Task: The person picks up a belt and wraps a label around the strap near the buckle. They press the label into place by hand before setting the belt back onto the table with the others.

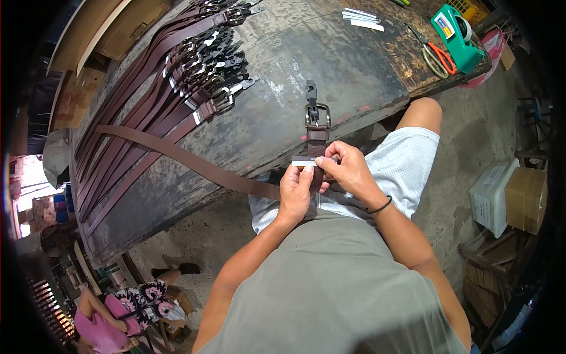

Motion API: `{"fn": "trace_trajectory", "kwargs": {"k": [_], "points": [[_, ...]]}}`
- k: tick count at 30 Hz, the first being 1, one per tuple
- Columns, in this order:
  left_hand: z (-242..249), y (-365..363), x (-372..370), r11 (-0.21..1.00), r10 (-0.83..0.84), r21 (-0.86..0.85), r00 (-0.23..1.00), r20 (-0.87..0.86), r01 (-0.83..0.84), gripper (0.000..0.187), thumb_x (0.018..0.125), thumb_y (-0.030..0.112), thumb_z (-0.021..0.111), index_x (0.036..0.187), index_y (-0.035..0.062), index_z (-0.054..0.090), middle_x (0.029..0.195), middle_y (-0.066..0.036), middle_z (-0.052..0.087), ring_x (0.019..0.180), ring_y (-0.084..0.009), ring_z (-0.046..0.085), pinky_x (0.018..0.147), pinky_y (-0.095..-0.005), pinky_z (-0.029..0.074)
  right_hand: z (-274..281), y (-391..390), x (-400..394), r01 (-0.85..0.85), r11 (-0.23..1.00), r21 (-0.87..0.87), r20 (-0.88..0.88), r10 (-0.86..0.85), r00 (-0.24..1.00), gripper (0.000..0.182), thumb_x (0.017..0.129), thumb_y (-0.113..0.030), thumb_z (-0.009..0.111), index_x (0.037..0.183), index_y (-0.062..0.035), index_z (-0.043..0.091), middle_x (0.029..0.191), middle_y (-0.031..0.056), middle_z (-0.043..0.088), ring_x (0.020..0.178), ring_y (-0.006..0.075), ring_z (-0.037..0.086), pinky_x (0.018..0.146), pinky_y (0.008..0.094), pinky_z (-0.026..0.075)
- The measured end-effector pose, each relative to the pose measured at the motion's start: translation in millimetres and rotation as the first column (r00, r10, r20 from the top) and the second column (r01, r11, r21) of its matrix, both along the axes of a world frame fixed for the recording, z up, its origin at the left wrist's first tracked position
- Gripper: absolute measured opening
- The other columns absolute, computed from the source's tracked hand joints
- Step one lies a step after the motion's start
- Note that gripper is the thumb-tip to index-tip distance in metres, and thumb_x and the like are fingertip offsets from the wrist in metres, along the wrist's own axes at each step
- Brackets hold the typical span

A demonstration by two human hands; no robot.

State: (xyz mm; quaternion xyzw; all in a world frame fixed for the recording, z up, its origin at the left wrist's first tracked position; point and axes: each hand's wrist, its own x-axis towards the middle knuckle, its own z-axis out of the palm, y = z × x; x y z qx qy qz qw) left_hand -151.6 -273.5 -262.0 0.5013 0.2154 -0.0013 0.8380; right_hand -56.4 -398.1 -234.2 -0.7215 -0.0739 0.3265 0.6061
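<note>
A brown belt (236,182) curves from the belt pile down to my lap, its buckle (317,115) lying at the table edge with a black clip above it. Across the belt, just below the buckle, is a small grey and white strip (303,160). My left hand (296,190) pinches the strip's lower edge between thumb and fingers. My right hand (349,171) presses its thumb on the strip's right part, its other fingers closed around the belt, partly hidden.
Many buckled belts (171,76) fill the table's left side. White strips (362,19), orange-handled scissors (441,58) and a green tape dispenser (457,40) lie at the far right. Boxes (525,199) stand right on the floor. Another person in pink (109,321) is at lower left.
</note>
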Motion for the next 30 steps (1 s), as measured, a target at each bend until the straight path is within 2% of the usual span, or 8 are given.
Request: {"fn": "trace_trajectory", "kwargs": {"k": [3, 5, 6, 8, 11, 25, 30], "points": [[3.8, -2.1, 1.6, 0.999, 0.047, 0.012, 0.999, -0.017, -0.047, 0.022, 0.102, 0.020, 0.044, 0.108, 0.0002, 0.053, 0.090, -0.010, 0.066, 0.069, -0.0138, 0.065, 0.060, -0.0258, 0.054, -5.1, -3.2, 1.1, -0.026, 1.000, 0.000, 0.035, 0.026, 0.999, 0.021, 0.089, -0.017, 0.063, 0.088, 0.0040, 0.058, 0.067, 0.0073, 0.063, 0.057, 0.0111, 0.063, 0.051, 0.0255, 0.050], [5.0, -2.0, 2.3, 0.999, 0.050, 0.012, 0.998, -0.028, -0.050, 0.022, 0.102, 0.020, 0.045, 0.108, 0.0002, 0.053, 0.089, -0.010, 0.066, 0.069, -0.0137, 0.065, 0.060, -0.0257, 0.054, 3.7, -6.4, 2.5, -0.004, 0.985, 0.170, -0.190, 0.037, 0.981, 0.014, 0.091, -0.013, 0.062, 0.090, 0.0002, 0.057, 0.078, 0.0011, 0.059, 0.065, 0.0057, 0.056, 0.059, 0.0206, 0.047], [5.2, -2.1, 2.3, 0.999, 0.052, 0.012, 0.998, -0.037, -0.052, 0.022, 0.102, 0.020, 0.045, 0.107, 0.0002, 0.053, 0.089, -0.010, 0.066, 0.069, -0.0136, 0.065, 0.060, -0.0257, 0.054, 2.8, -8.0, 3.0, -0.004, 0.986, 0.170, -0.192, 0.036, 0.981, 0.014, 0.091, -0.013, 0.062, 0.090, 0.0002, 0.057, 0.078, 0.0011, 0.059, 0.065, 0.0057, 0.056, 0.059, 0.0206, 0.047], [6.0, -2.7, 2.3, 0.998, 0.057, 0.012, 0.998, -0.041, -0.056, 0.022, 0.102, 0.020, 0.046, 0.107, 0.0002, 0.054, 0.089, -0.010, 0.066, 0.068, -0.0136, 0.065, 0.060, -0.0257, 0.054, 1.2, -10.8, 5.2, -0.071, 0.988, 0.136, -0.123, 0.088, 0.989, 0.014, 0.093, -0.012, 0.059, 0.095, 0.0014, 0.059, 0.082, 0.0005, 0.060, 0.070, 0.0054, 0.055, 0.064, 0.0212, 0.048], [6.7, -3.5, 2.4, 0.998, 0.066, 0.016, 0.997, -0.051, -0.065, 0.022, 0.102, 0.020, 0.046, 0.107, 0.0001, 0.054, 0.089, -0.009, 0.066, 0.068, -0.0137, 0.065, 0.059, -0.0257, 0.054, -0.1, -12.1, 5.7, -0.089, 0.985, 0.145, -0.113, 0.105, 0.988, 0.015, 0.094, -0.011, 0.058, 0.099, 0.0021, 0.060, 0.082, 0.0001, 0.060, 0.072, 0.0053, 0.055, 0.066, 0.0215, 0.048], [6.6, -2.9, 1.8, 0.997, 0.078, 0.032, 0.994, -0.071, -0.076, 0.022, 0.101, 0.020, 0.047, 0.107, -0.0001, 0.054, 0.089, -0.010, 0.066, 0.067, -0.0142, 0.065, 0.058, -0.0258, 0.054, 2.7, -12.6, 4.6, -0.108, 0.992, 0.072, -0.030, 0.110, 0.993, 0.016, 0.094, -0.013, 0.058, 0.100, 0.0017, 0.060, 0.083, -0.0005, 0.060, 0.072, 0.0055, 0.055, 0.066, 0.0216, 0.048], [4.8, -2.0, 0.4, 0.998, 0.056, 0.020, 0.995, -0.084, -0.055, 0.024, 0.100, 0.023, 0.048, 0.109, 0.0006, 0.053, 0.089, -0.012, 0.065, 0.068, -0.0170, 0.066, 0.061, -0.0289, 0.055, 4.4, -11.1, 2.7, -0.094, 0.993, 0.073, -0.022, 0.096, 0.995, 0.017, 0.094, -0.013, 0.058, 0.101, 0.0023, 0.060, 0.084, -0.0001, 0.061, 0.072, 0.0055, 0.055, 0.066, 0.0218, 0.048]]}}
